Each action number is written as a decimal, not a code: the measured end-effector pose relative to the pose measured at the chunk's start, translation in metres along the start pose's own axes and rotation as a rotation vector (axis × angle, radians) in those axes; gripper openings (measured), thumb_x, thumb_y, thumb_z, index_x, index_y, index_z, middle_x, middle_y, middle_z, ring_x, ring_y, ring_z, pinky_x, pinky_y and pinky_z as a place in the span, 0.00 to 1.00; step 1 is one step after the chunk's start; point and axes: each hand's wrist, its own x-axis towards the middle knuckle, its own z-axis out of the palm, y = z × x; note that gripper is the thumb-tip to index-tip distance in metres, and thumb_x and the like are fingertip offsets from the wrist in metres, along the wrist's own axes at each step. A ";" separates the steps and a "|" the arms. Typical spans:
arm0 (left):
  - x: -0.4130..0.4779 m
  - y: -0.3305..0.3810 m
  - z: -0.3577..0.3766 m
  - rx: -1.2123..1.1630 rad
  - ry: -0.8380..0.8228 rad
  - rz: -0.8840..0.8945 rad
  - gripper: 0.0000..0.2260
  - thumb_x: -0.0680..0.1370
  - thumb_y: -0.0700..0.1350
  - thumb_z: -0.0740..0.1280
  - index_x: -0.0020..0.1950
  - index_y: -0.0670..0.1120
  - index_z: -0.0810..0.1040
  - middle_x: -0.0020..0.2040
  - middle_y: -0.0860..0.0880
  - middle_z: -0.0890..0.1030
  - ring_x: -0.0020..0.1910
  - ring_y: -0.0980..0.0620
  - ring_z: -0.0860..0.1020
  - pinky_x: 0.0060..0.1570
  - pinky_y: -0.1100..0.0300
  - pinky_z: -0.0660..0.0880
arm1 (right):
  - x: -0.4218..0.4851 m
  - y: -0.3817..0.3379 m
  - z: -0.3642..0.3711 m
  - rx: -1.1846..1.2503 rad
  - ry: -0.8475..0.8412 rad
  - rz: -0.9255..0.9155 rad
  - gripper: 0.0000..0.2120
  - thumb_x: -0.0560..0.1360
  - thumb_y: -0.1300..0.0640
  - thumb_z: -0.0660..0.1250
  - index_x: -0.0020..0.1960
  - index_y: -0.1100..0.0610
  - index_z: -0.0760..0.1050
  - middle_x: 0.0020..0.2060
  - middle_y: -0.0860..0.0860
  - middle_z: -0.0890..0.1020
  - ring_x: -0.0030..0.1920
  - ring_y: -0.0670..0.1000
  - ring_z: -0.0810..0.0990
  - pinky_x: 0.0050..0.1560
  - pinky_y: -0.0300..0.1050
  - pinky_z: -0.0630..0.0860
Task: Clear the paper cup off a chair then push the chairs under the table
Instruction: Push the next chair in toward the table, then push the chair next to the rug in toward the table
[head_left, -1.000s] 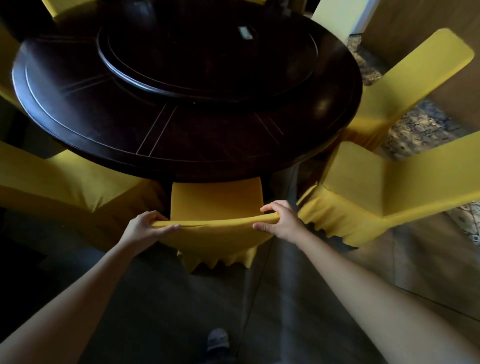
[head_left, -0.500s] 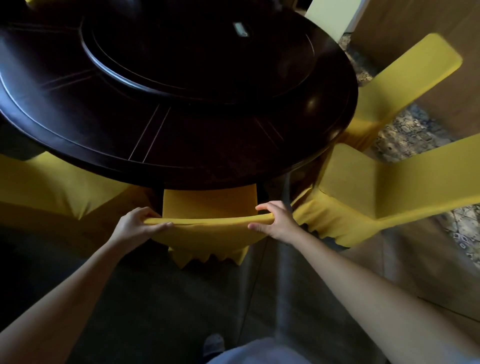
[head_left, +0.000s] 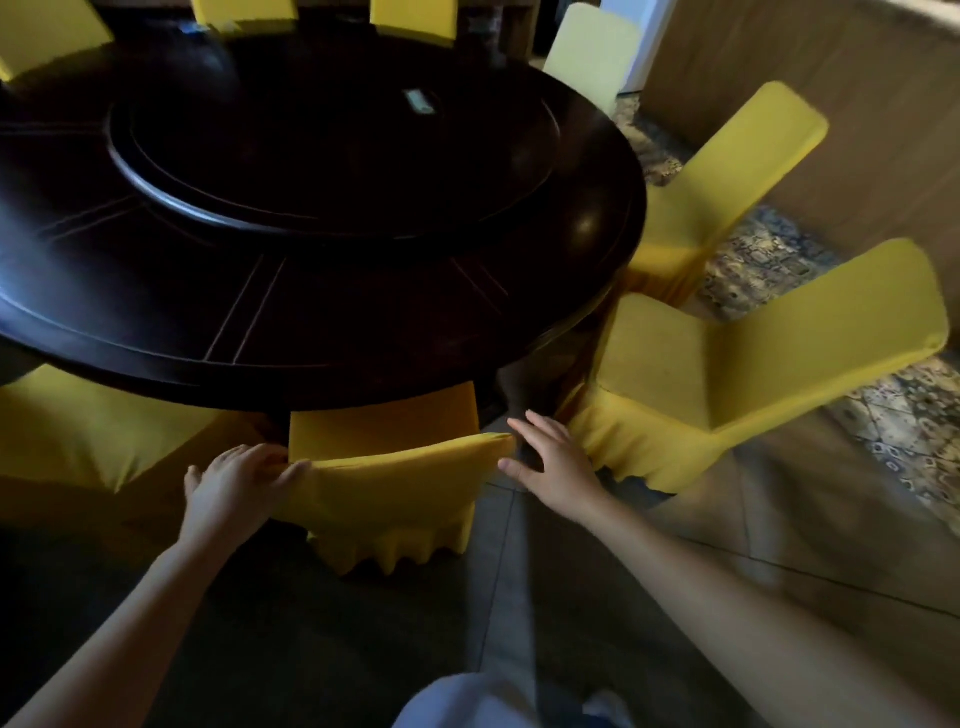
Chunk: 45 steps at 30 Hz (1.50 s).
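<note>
A chair in a yellow cover (head_left: 400, 483) stands in front of me with its seat partly under the dark round table (head_left: 332, 322). My left hand (head_left: 236, 483) still holds the left end of the chair's backrest, thumb on top. My right hand (head_left: 553, 460) is off the backrest's right end, fingers spread and straight, holding nothing. To the right, a second yellow chair (head_left: 737, 374) stands pulled out from the table at an angle. I see no paper cup.
A third yellow chair (head_left: 727, 176) stands further back on the right beside a patterned rug (head_left: 769, 265). More yellow chairs ring the table, one at my left (head_left: 88, 441). A lazy Susan (head_left: 332, 145) tops the table. A wooden wall (head_left: 857, 130) closes the right.
My right hand let go of the backrest and opened beside it. My view lifted, showing more of the table and far chairs. The left hand keeps its hold.
</note>
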 end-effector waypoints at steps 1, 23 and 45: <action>0.001 0.019 0.003 -0.007 -0.011 0.020 0.28 0.72 0.65 0.58 0.67 0.50 0.72 0.67 0.46 0.74 0.69 0.46 0.68 0.71 0.38 0.49 | -0.006 0.010 -0.012 -0.031 0.001 0.003 0.35 0.72 0.32 0.56 0.75 0.46 0.57 0.77 0.49 0.55 0.77 0.52 0.49 0.74 0.60 0.52; 0.005 0.579 0.188 0.039 -0.270 0.640 0.42 0.70 0.74 0.46 0.76 0.53 0.36 0.75 0.53 0.33 0.73 0.52 0.32 0.71 0.47 0.33 | -0.128 0.353 -0.286 -0.142 0.248 0.226 0.39 0.69 0.28 0.43 0.76 0.42 0.43 0.77 0.45 0.40 0.76 0.48 0.37 0.75 0.57 0.44; 0.162 0.958 0.344 0.072 -0.399 0.919 0.49 0.64 0.76 0.43 0.76 0.50 0.35 0.75 0.52 0.32 0.74 0.51 0.32 0.73 0.45 0.36 | -0.025 0.620 -0.481 -0.091 0.284 0.448 0.43 0.68 0.27 0.43 0.77 0.46 0.42 0.77 0.48 0.39 0.74 0.47 0.33 0.75 0.61 0.42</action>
